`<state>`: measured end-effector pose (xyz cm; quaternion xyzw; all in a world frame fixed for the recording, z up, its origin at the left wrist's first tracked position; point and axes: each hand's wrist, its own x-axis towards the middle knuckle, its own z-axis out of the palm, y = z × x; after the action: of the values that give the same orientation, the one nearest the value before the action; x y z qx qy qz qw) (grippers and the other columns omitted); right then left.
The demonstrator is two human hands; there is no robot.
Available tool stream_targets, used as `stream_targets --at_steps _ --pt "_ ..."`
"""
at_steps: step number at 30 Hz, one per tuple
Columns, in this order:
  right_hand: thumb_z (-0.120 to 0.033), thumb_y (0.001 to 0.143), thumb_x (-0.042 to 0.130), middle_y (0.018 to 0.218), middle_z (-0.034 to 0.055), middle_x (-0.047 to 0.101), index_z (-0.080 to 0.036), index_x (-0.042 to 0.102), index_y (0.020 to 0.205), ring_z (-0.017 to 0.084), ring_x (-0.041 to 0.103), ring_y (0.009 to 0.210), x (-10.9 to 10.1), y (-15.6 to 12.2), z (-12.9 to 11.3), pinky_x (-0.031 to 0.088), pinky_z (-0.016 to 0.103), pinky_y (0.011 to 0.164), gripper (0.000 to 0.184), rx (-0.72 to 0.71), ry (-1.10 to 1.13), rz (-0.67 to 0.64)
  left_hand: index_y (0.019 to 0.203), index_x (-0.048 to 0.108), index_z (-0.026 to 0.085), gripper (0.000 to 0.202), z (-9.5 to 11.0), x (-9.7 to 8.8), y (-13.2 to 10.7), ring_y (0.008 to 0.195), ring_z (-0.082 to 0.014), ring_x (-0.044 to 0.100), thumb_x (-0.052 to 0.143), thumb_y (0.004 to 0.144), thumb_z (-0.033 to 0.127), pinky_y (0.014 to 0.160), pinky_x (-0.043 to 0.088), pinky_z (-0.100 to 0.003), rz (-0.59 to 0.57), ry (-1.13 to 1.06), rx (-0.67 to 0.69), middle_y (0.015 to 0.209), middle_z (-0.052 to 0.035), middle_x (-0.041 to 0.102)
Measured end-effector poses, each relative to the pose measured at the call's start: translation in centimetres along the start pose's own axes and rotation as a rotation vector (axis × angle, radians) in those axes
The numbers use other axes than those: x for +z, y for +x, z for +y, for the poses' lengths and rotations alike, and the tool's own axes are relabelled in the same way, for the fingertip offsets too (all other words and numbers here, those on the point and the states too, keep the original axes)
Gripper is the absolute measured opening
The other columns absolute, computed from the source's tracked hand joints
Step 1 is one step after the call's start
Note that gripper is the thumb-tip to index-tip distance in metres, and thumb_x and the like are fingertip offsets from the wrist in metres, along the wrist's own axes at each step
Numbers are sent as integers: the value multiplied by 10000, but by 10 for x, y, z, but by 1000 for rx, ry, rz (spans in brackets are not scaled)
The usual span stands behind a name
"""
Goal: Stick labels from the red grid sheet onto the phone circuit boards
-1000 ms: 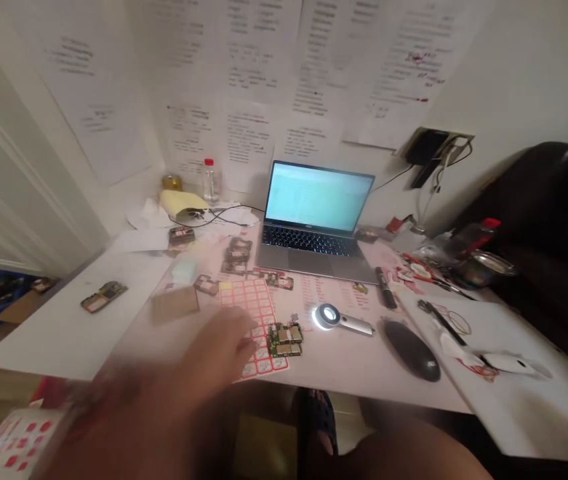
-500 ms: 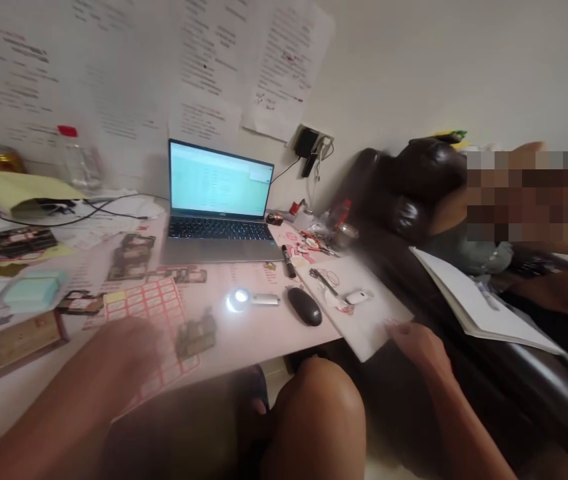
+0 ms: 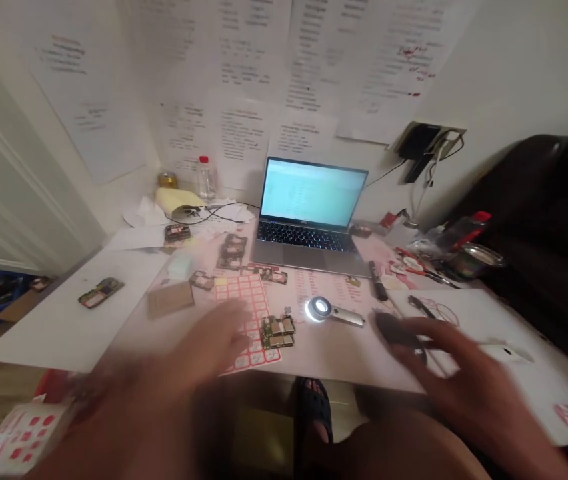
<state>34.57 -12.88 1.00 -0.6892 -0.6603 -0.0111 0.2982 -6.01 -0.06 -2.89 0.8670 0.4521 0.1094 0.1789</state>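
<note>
My left hand (image 3: 211, 343) is smeared by motion over the left part of a red-gridded label sheet (image 3: 251, 293), and its fingers cannot be made out well. Beside it, green circuit boards (image 3: 279, 331) lie on the sheet's right edge. My right hand (image 3: 464, 367) reaches in with thumb and fingers apart, at a black computer mouse (image 3: 389, 327). The fingers partly cover the mouse, and whether they touch it is unclear. Between the hands lies a lit magnifier (image 3: 341, 313), its lamp glowing white.
An open laptop (image 3: 314, 250) stands at the back of the desk. More circuit boards (image 3: 233, 250) lie left of it, and one board (image 3: 101, 293) rests on white paper. A cardboard box (image 3: 171, 298), a marker (image 3: 377, 280) and a clear bottle (image 3: 206, 179) stand around.
The view has swung left, bringing the door and blue bin into sight. My right hand has left the white board's edge and come to the mouse. My left hand is still over the label sheet.
</note>
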Motion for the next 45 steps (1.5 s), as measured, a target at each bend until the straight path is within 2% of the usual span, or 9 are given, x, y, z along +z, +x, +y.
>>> stream_targets --at_steps 5,11,15,20,25,28,33,40,45 --pt "-301 956 724 1480 159 732 -214 652 1458 313 736 1320 82 49 -89 621 486 1086 515 -351 154 -407 1414 750 171 422 4 1 -6 1497 -358 584 692 1001 238 1287 458 -550 -32 0 -36 1603 -165 632" --pt "-71 888 696 1223 52 809 -247 710 1287 215 783 1098 94 66 -106 632 359 971 436 -550 173 -579 1394 755 185 402 20 -16 -11 1486 -365 579 692 999 219 1289 440 -539 -123 -65 -82 1592 -148 633" --pt "-74 925 646 1307 103 777 -218 641 1367 263 767 1145 96 54 -98 645 435 979 465 -629 129 -518 1180 797 181 225 32 -29 -11 1357 -357 646 715 971 180 1185 511 -508 -142 -107 -94 1418 -137 709" --pt "-145 981 581 1129 151 784 -181 586 1348 345 784 968 111 37 -69 684 534 798 369 -653 -93 -199 998 801 195 122 36 -33 -13 1229 -327 692 812 882 156 1110 540 -477 -134 -182 -104 1250 -92 765" --pt "-271 1089 517 1211 192 767 -171 583 1363 366 784 1033 111 33 -67 690 543 814 299 -638 -176 -72 1211 790 181 259 15 -25 -3 1316 -333 672 673 984 138 1174 524 -511 117 -137 -119 1362 -121 750" --pt "-325 1121 501 1225 155 778 -203 594 1359 325 786 1048 105 34 -83 686 488 845 283 -643 -147 -57 1422 708 148 423 -1 -16 6 1469 -355 590 583 1020 102 1274 455 -552 184 -9 -115 1528 -163 676" --pt "-277 1117 535 1239 136 795 -196 598 1356 305 787 1088 103 38 -102 681 467 884 260 -681 -35 -51 1539 627 159 522 -6 -11 11 1451 -350 600 584 1021 107 1296 432 -552 166 39 -144 1499 -148 696" --pt "-166 1067 536 1171 116 788 -212 635 1246 289 786 992 102 46 -118 688 468 807 209 -673 89 -132 1268 731 169 331 7 -27 18 1411 -365 605 602 967 121 1189 484 -503 42 69 -248 1388 -166 710" --pt "-146 1060 541 1163 112 783 -214 650 1235 287 778 990 103 46 -119 689 475 820 217 -668 124 -163 1139 780 183 250 11 -37 19 1054 -313 748 692 907 150 944 556 -412 -45 -21 -443 1076 -92 781"
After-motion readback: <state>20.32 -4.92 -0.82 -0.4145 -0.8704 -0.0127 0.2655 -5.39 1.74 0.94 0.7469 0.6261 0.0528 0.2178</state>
